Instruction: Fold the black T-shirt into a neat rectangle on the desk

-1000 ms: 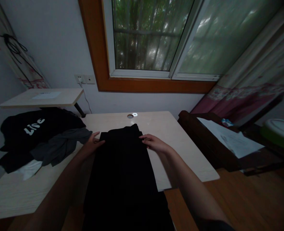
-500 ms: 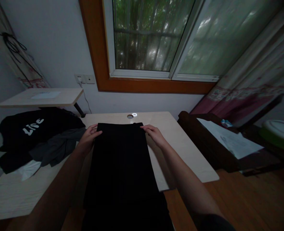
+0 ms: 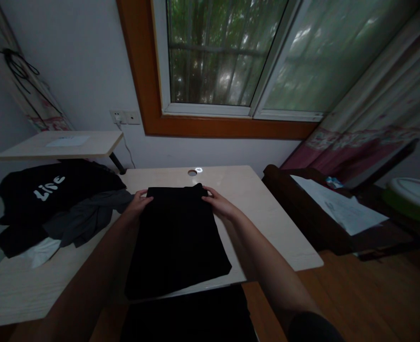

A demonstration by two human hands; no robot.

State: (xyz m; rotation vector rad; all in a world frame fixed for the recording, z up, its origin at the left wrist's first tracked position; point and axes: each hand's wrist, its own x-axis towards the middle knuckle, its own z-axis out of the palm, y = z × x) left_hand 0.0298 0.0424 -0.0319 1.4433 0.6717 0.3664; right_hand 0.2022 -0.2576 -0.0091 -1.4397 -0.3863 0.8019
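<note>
A folded black garment (image 3: 177,237) hangs over the front half of the desk; its exact kind I cannot make out. The top edge is bunched up at the right corner. My left hand (image 3: 137,205) pinches the upper left corner, thumb in front and fingers behind. At the upper right corner my right hand (image 3: 219,202) grips the cloth the same way. The garment's lower edge slants near the desk's front edge, with black cloth (image 3: 188,316) below it, over my lap.
On the left lies a heap of clothes (image 3: 85,213), with a black piece lettered in white, under a raised shelf (image 3: 63,147). The pale desk (image 3: 274,223) has a cable hole at the back. Right of it stand dark wooden furniture (image 3: 298,213) with paper and a green-sided container (image 3: 411,204).
The garment's lower edge has come up and now shows apart from the black cloth below. Its top edge has dropped slightly, and my right hand has shifted a little left.
</note>
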